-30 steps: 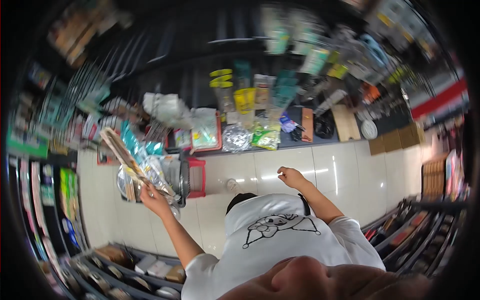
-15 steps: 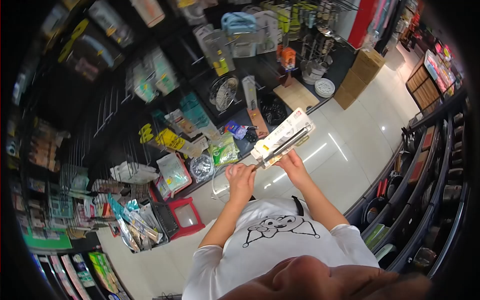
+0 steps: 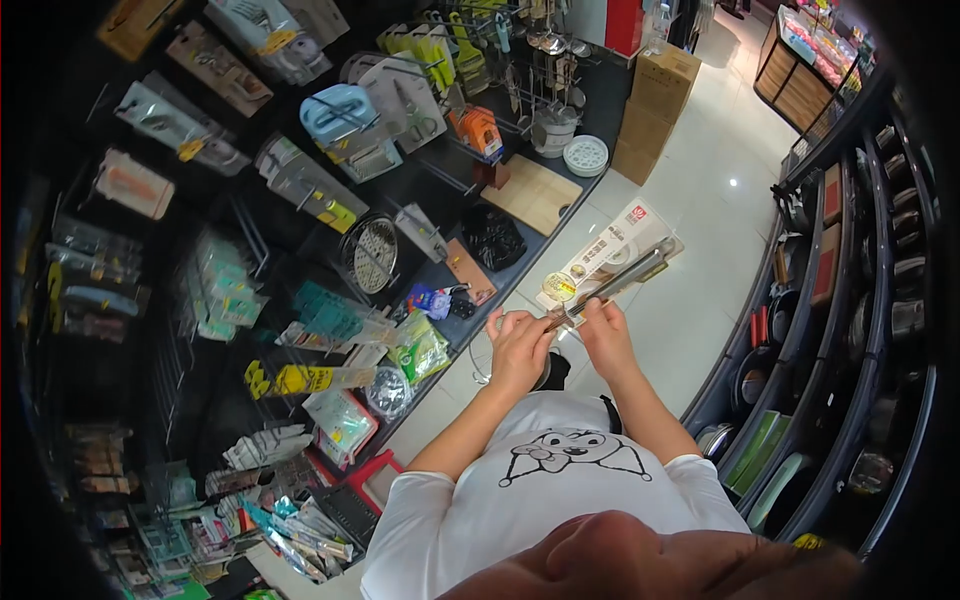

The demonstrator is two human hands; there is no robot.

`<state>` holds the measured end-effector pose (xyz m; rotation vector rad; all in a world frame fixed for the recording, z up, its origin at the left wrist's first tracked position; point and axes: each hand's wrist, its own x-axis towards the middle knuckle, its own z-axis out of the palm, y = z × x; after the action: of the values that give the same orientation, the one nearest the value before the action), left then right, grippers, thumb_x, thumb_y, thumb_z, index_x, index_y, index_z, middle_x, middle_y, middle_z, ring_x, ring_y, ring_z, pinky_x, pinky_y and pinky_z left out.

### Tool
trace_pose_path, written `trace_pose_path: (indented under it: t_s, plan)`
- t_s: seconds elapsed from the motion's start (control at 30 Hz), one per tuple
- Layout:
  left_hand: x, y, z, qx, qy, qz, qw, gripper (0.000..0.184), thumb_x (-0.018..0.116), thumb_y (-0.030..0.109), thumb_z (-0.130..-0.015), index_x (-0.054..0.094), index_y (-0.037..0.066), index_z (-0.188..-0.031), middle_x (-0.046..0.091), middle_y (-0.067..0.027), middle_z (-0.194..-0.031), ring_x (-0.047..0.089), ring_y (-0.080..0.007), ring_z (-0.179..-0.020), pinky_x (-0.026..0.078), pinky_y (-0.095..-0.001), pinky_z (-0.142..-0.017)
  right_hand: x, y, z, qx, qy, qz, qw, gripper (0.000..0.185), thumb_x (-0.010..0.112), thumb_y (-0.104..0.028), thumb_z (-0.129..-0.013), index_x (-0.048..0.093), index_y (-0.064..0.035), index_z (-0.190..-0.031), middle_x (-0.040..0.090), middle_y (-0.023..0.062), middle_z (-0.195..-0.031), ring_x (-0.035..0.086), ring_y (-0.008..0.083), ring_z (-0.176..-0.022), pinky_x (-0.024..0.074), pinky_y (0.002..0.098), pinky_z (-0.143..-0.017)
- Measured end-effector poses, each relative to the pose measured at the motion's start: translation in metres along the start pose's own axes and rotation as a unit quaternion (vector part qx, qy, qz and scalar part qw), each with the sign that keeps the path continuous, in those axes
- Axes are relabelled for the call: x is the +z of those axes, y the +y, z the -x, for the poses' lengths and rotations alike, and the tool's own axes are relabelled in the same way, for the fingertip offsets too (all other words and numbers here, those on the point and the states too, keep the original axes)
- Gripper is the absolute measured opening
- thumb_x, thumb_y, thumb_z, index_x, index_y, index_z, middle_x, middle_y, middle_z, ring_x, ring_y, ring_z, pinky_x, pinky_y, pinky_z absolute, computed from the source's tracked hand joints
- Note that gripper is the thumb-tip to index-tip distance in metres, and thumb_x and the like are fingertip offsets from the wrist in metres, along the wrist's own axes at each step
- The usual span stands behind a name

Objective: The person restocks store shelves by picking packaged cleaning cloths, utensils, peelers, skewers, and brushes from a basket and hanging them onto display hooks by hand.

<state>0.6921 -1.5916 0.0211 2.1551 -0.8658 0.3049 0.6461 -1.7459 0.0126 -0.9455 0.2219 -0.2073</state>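
Note:
A long-handled kitchen utensil on a printed card (image 3: 612,245) is held in front of my body. Its steel-grey handle (image 3: 632,277) slants up to the right along the card. My left hand (image 3: 522,352) is closed around the lower, brownish end. Below that hand shows part of a thin round rim (image 3: 482,362), which looks like the utensil's head; I cannot make out its exact kind. My right hand (image 3: 608,340) pinches the handle and the card's lower edge, close to the left fingertips.
At left stands a dark display rack hung with packaged kitchenware; a cutting board (image 3: 532,198) and a black plastic bag (image 3: 493,238) lie on its base. Cardboard boxes (image 3: 655,110) stand at its end. Pans fill the right shelves (image 3: 822,300). A basket (image 3: 348,515) of packages sits lower left.
The view has swung, so the rack appears shifted left and down. The carded utensil has moved up and right in view, its printed face more toward me. Both hands keep hold, now closer together.

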Motion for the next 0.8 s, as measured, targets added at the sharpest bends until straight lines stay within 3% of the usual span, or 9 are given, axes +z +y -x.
trace_pose_path:
  t_s: [0.03, 0.1, 0.2, 0.33, 0.37, 0.47, 0.6, 0.73, 0.8]
  plan:
    - [0.009, -0.005, -0.017, 0.003, -0.006, 0.012, 1.000, 0.020, 0.072, 0.012, -0.076, 0.068, 0.008, -0.096, 0.063, -0.0047, -0.083, 0.056, -0.0222, -0.090, 0.029, -0.0477, -0.099, 0.000, -0.007, -0.016, -0.002, 0.000, 0.006, 1.000, 0.042, 0.053, -0.037, -0.098, 0.052, -0.0030, -0.122, 0.060, 0.0057, -0.113, 0.056, 0.0124, -0.100, 0.0463, 0.0307, -0.087]
    - [0.024, -0.016, -0.055, 0.006, -0.011, 0.035, 0.999, 0.021, 0.073, 0.013, -0.076, 0.068, 0.008, -0.095, 0.063, -0.0048, -0.083, 0.057, -0.0220, -0.090, 0.028, -0.0483, -0.099, 0.002, -0.026, -0.051, -0.043, 0.015, -0.020, 0.999, 0.041, 0.047, -0.032, -0.100, 0.044, -0.0029, -0.129, 0.056, 0.0109, -0.125, 0.055, 0.0244, -0.116, 0.0439, 0.0449, -0.099]
    - [0.041, -0.030, -0.105, 0.016, -0.004, 0.068, 0.998, 0.021, 0.073, 0.013, -0.076, 0.067, 0.008, -0.096, 0.063, -0.0046, -0.084, 0.057, -0.0219, -0.092, 0.028, -0.0491, -0.099, 0.000, -0.054, -0.102, -0.052, 0.001, -0.020, 0.998, 0.042, 0.048, -0.034, -0.099, 0.044, -0.0030, -0.127, 0.056, 0.0117, -0.124, 0.058, 0.0262, -0.111, 0.0460, 0.0469, -0.096]
    - [0.058, -0.053, -0.160, 0.021, -0.044, 0.080, 0.996, 0.025, 0.072, 0.016, -0.078, 0.065, 0.009, -0.101, 0.062, -0.0044, -0.099, 0.055, -0.0234, -0.100, 0.029, -0.0473, -0.098, -0.018, -0.079, -0.176, -0.091, 0.014, 0.004, 0.996, 0.046, 0.052, -0.038, -0.097, 0.046, -0.0039, -0.127, 0.058, 0.0080, -0.117, 0.061, 0.0220, -0.101, 0.0544, 0.0387, -0.079]
    - [0.061, -0.060, -0.171, 0.021, -0.048, 0.081, 0.995, 0.025, 0.072, 0.016, -0.078, 0.065, 0.009, -0.101, 0.062, -0.0044, -0.099, 0.055, -0.0234, -0.100, 0.029, -0.0473, -0.098, -0.023, -0.083, -0.193, -0.110, 0.038, 0.019, 0.993, 0.045, 0.051, -0.038, -0.097, 0.046, -0.0043, -0.127, 0.059, 0.0060, -0.107, 0.062, 0.0198, -0.092, 0.0558, 0.0355, -0.070]
    - [0.064, -0.079, -0.188, -0.005, -0.037, 0.053, 0.998, 0.025, 0.070, 0.016, -0.080, 0.065, 0.010, -0.103, 0.060, -0.0053, -0.107, 0.053, -0.0251, -0.103, 0.032, -0.0432, -0.097, -0.061, -0.095, -0.231, -0.117, 0.057, 0.063, 0.990, 0.045, 0.052, -0.038, -0.097, 0.048, -0.0045, -0.126, 0.059, 0.0040, -0.100, 0.062, 0.0187, -0.088, 0.0557, 0.0340, -0.069]
    - [0.071, -0.120, -0.189, -0.066, -0.029, 0.036, 0.997, 0.023, 0.069, 0.015, -0.081, 0.065, 0.009, -0.103, 0.059, -0.0065, -0.109, 0.054, -0.0271, -0.104, 0.038, -0.0383, -0.092, -0.110, -0.120, -0.270, -0.114, 0.054, 0.122, 0.985, 0.041, 0.047, -0.035, -0.100, 0.048, -0.0035, -0.126, 0.062, 0.0083, -0.107, 0.064, 0.0189, -0.088, 0.0553, 0.0327, -0.068]
    - [0.084, -0.181, -0.145, -0.188, -0.069, 0.017, 0.980, 0.025, 0.068, 0.019, -0.082, 0.065, 0.012, -0.105, 0.060, -0.0092, -0.107, 0.055, -0.0300, -0.105, 0.038, -0.0440, -0.090, -0.147, -0.130, -0.313, -0.031, 0.078, 0.213, 0.974, 0.030, 0.053, -0.028, -0.098, 0.059, -0.0039, -0.113, 0.060, 0.0023, -0.086, 0.058, 0.0108, -0.070, 0.0497, 0.0268, -0.059]
    - [0.085, -0.205, -0.118, -0.288, -0.097, -0.010, 0.953, 0.022, 0.067, 0.020, -0.083, 0.065, 0.012, -0.104, 0.061, -0.0109, -0.106, 0.058, -0.0322, -0.102, 0.042, -0.0447, -0.087, -0.185, -0.113, -0.345, 0.048, 0.017, 0.277, 0.960, 0.027, 0.053, -0.029, -0.097, 0.061, -0.0048, -0.107, 0.061, 0.0013, -0.080, 0.057, 0.0101, -0.064, 0.0481, 0.0257, -0.055]
